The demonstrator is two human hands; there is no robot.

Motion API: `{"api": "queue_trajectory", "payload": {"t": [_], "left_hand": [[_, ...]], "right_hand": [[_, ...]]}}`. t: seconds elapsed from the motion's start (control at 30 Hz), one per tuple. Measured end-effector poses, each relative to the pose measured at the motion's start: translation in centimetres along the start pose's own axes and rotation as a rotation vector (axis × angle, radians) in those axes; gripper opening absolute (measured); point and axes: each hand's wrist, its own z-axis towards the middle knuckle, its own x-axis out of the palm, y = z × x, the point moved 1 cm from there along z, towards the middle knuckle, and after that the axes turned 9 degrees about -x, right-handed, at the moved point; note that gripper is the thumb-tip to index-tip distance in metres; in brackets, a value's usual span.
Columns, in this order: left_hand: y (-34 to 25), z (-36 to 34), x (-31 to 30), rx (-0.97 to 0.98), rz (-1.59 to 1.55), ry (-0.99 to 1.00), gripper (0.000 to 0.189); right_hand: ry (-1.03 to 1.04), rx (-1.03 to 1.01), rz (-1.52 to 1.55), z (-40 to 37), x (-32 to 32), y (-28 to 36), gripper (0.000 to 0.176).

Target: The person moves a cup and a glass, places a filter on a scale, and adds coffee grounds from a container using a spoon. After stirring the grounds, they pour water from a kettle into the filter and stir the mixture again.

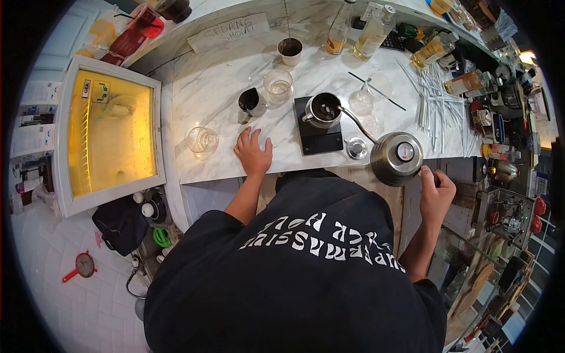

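My right hand [436,191] is closed round the handle of a steel gooseneck kettle [395,160], its round thermometer facing up. The kettle's thin spout reaches left to the rim of a metal cup [323,110] with dark contents and some pale spots. That cup stands on a black scale [321,143]. A small round metal piece [356,148] lies between scale and kettle. My left hand [253,152] rests on the marble counter with fingers spread, holding nothing. Just above its fingertips is a small dark pitcher [252,102].
A ribbed glass [202,141] stands left of my left hand, another glass [278,86] beyond the pitcher. Farther back are a paper cup [289,52], a handwritten sign [228,33] and glass bottles [374,34]. White straws [438,109] lie at the right.
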Motion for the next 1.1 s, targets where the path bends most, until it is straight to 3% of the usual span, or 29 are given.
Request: {"api": "queue_trajectory", "payload": {"t": [1.1], "left_hand": [[0.2,0.0,0.3,0.009,0.011,0.001,0.048]], "right_hand": [[0.011,-0.029,-0.017,0.4,-0.6,-0.9,0.043]]}}
